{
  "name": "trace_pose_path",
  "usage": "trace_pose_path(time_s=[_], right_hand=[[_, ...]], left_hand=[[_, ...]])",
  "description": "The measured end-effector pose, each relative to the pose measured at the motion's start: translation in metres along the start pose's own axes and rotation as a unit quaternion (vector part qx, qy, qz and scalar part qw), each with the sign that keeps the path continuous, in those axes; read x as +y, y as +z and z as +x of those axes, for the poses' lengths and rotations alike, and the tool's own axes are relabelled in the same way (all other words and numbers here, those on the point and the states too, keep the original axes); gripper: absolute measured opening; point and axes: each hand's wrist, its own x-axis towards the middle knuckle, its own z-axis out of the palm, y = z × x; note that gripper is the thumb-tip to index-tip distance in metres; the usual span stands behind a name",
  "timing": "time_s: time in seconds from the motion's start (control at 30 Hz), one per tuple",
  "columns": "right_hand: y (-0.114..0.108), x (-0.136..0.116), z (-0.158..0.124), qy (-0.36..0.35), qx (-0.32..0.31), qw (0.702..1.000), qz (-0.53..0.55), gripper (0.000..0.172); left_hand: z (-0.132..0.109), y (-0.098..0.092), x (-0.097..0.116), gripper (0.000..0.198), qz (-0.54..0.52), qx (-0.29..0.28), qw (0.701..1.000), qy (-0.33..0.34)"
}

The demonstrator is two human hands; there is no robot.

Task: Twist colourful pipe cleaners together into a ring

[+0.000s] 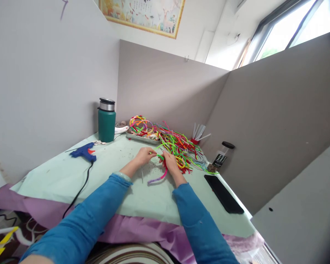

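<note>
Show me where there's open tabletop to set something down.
The pale green sheet is mostly bare between the blue glue gun and left hand, and between the right sleeve and black phone-like slab. It is crowded along the back: green bottle, metal tray, and pipe-cleaner pile beside the right hand.

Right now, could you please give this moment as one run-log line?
left hand: pinching green strand | right hand: gripping same strand | pink-purple strand: by right hand | glue gun: left of hands
</note>
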Motion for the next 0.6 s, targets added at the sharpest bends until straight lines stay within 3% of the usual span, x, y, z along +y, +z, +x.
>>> trace_pose_path(time_s=[0.1, 0.23, 0.47, 0.6], right_hand=[[0.0, -0.002, 0.001, 0.009, 0.024, 0.997, 0.073, 0.049], [-0.001, -0.002, 0.002, -0.003, 0.023, 0.993, 0.118, 0.047], [0.005, -0.004, -0.003, -0.09, -0.098, 0.99, -0.037, 0.029], [0.01, -0.006, -0.006, -0.145, -0.12, 0.978, -0.089, 0.026]], left_hand=[[0.0, -0.001, 0.0, 0.025, -0.073, -0.014, 0.995, -0.07], [0.002, -0.003, -0.001, 0.023, -0.166, 0.002, 0.981, -0.101], [0.005, -0.004, -0.002, 0.024, -0.245, 0.037, 0.958, -0.144], [0.005, -0.004, -0.004, 0.021, -0.254, 0.045, 0.955, -0.148]])
